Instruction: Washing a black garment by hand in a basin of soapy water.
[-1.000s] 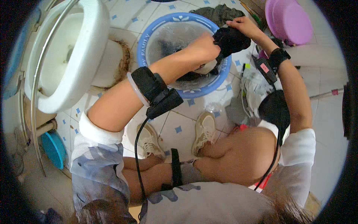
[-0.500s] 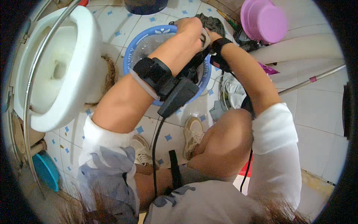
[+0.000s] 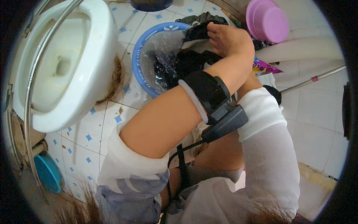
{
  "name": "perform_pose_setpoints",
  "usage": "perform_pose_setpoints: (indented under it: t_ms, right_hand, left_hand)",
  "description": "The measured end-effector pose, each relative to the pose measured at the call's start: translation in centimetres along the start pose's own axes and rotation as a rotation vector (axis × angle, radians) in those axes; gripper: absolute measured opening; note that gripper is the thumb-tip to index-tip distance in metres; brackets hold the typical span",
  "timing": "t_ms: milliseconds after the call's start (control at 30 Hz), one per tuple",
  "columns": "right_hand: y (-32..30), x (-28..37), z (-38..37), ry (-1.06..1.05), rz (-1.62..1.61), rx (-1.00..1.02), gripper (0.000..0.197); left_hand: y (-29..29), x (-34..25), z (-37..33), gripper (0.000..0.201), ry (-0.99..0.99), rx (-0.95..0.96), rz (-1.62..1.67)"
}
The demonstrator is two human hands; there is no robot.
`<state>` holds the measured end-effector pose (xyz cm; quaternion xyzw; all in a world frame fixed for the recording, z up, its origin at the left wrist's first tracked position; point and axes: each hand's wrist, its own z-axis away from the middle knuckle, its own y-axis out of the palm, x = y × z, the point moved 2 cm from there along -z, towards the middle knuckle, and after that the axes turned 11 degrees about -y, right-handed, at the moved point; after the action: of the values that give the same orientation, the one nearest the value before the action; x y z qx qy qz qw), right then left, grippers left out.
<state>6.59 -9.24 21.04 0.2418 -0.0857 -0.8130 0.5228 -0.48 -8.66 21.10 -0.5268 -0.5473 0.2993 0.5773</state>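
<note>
Blue basin (image 3: 135, 67): on the tiled floor (image 3: 128, 31), with water (image 3: 156, 44) and dark cloth (image 3: 190, 61) in it.
Left hand (image 3: 230, 40): fingers narrow, pinching black cloth (image 3: 198, 33) by the basin's far rim.
Right hand: hidden behind the left forearm (image 3: 164, 121); whether it holds anything cannot be told.
Wet handling: the cloth is likely heavy and dripping, so the person should take a thick fold in 2 hands, kept above the water.

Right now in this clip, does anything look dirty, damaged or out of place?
Yes: dark brown staining edges the foot of the white toilet, and brown specks mark the tiled floor nearby. Both stand out against the white; their cause isn't clear.
</note>
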Motion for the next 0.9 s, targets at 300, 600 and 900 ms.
perform_pose_setpoints:
  t_ms: [300, 600, 900]
  right_hand:
    - [0.4, 2.6, -2.4, 0.504, 0.347, -0.255, 0.038]
    - [2.3, 1.7, -2.6, 0.509, -0.006, -0.247, 0.035]
    - [-0.9, -2.1, -3.0, 1.043, -2.328, -0.946, 0.033]
  left_hand:
    - [2.9, 0.0, -3.3, 0.024, -1.25, -0.064, 0.792]
    - [8.8, -4.6, -7.6, 0.034, -1.716, -0.247, 0.927]
    - [12.5, -5.6, -6.4, 0.039, -1.24, 0.129, 0.326]
